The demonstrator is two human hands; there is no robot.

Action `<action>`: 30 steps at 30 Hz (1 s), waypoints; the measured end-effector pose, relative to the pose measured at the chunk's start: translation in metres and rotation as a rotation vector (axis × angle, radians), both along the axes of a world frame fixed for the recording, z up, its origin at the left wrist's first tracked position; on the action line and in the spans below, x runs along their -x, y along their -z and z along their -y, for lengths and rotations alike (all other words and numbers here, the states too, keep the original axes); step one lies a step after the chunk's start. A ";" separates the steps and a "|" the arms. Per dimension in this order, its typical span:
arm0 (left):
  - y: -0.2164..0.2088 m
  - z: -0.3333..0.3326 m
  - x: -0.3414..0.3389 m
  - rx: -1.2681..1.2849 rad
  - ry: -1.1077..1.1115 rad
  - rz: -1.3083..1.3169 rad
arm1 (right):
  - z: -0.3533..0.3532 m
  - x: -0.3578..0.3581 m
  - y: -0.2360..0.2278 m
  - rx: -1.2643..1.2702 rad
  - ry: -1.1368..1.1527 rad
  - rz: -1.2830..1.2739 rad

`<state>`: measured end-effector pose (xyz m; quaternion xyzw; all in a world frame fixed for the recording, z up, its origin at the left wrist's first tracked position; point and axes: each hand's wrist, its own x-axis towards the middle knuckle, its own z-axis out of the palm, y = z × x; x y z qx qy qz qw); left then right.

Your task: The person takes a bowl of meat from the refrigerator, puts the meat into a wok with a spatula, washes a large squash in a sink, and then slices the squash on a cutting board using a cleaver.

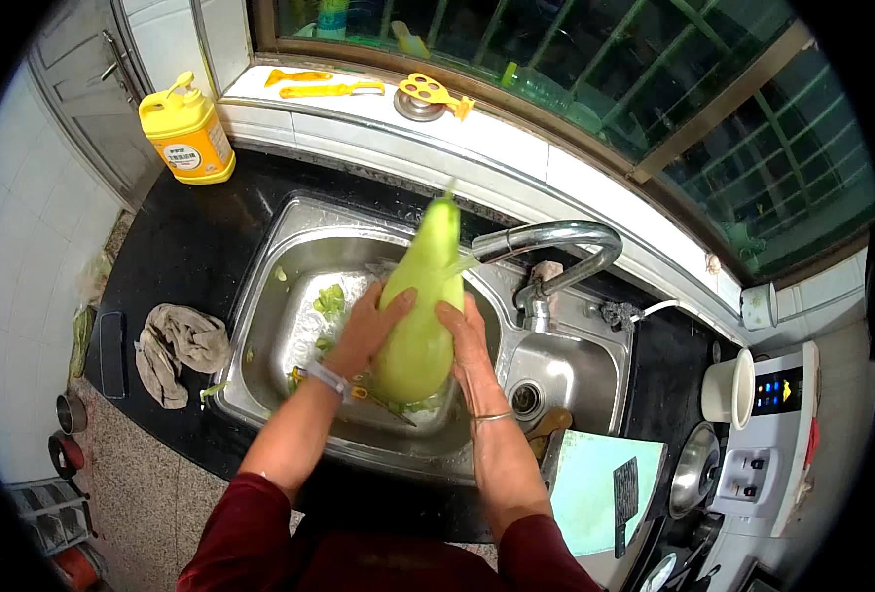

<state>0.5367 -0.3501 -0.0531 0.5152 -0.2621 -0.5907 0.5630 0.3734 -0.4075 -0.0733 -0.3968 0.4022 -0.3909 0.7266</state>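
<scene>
Between both hands I hold a large pale green bottle gourd [418, 335] over the big sink basin [290, 266], its narrow stem end pointing away from me. My left hand [368, 331] presses against its left side, and my right hand [465, 340] grips the right side. The fingers curve round it and are partly hidden. The faucet [556, 237] reaches over from the right, its spout close to the gourd's upper right side, where water seems to run. Green peelings [329, 300] lie in the basin. A small yellow item [360, 392] shows below the gourd, partly hidden.
Left on the black counter are a crumpled grey cloth [181, 350] and a yellow jug [186, 138]. On the right, a black cleaver [624, 503] lies on a pale green cutting board [595, 474], beside the small basin [576, 380]. Yellow tools [331, 90] rest on the windowsill.
</scene>
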 end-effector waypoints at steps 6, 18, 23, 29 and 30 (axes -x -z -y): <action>0.043 -0.013 -0.022 -0.004 0.050 -0.568 | 0.028 -0.017 -0.049 0.113 -0.430 -0.466; 0.039 -0.018 0.025 0.183 -0.191 -0.520 | 0.027 -0.057 -0.066 0.876 -0.435 -1.085; 0.035 -0.009 0.018 0.097 -0.262 -0.715 | -0.003 -0.003 -0.072 0.628 -0.268 -0.836; 0.046 -0.004 0.031 0.220 -0.243 -0.490 | -0.010 0.030 -0.034 -0.023 0.059 -0.296; 0.037 -0.006 0.031 0.171 -0.173 -0.418 | -0.004 0.035 -0.038 -0.002 0.068 -0.326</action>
